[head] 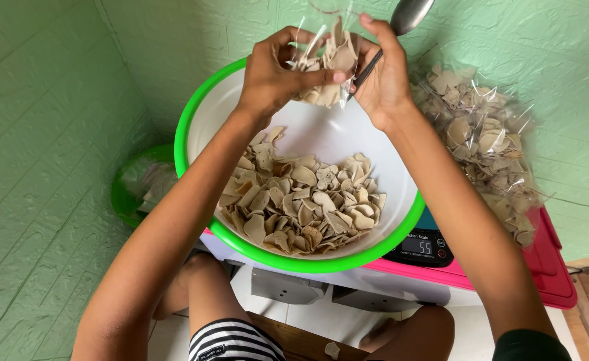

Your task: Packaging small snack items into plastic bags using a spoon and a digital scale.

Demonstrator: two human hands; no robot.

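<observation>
At the top centre, two hands meet over one small clear bag [326, 61] of beige chips: the left hand [272, 75] pinches its side, while the right hand [381, 79] grips its other side and one metal spoon [407, 16]. Below sits one green-rimmed white bowl [201, 127] of chips. One black scale [420, 246] and a stack of filled bags [482, 147] lie at right.

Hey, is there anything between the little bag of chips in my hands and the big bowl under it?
Nothing visible. The small clear bag is held by the left hand and right hand, the right also gripping a spoon, above the green-rimmed bowl. Below it lie only bare white bowl wall and the chips.
</observation>
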